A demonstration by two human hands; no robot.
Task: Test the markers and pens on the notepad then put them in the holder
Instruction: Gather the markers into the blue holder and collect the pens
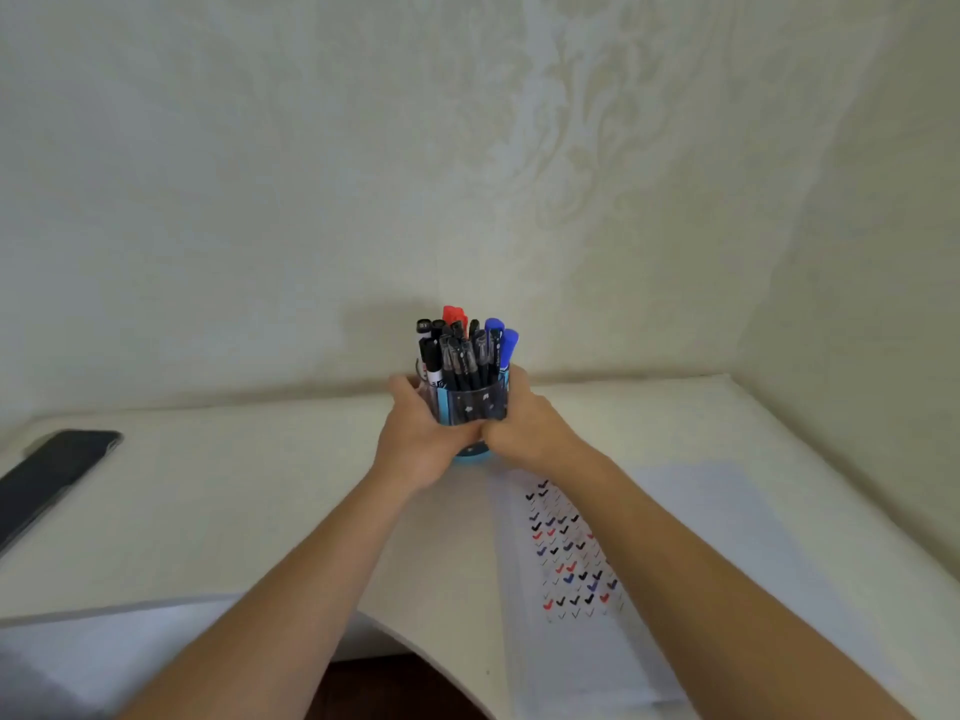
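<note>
Holder full of pens — left hand and right hand around it

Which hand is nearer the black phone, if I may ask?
Left. The left hand grips the holder nearer the phone; the right hand grips its far side.

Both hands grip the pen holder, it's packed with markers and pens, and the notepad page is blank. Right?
No. The notepad page is not blank: the head view shows rows of black, blue and red check marks on it. The rest holds: left hand and right hand both grip the pen holder, packed with markers and pens.
</note>
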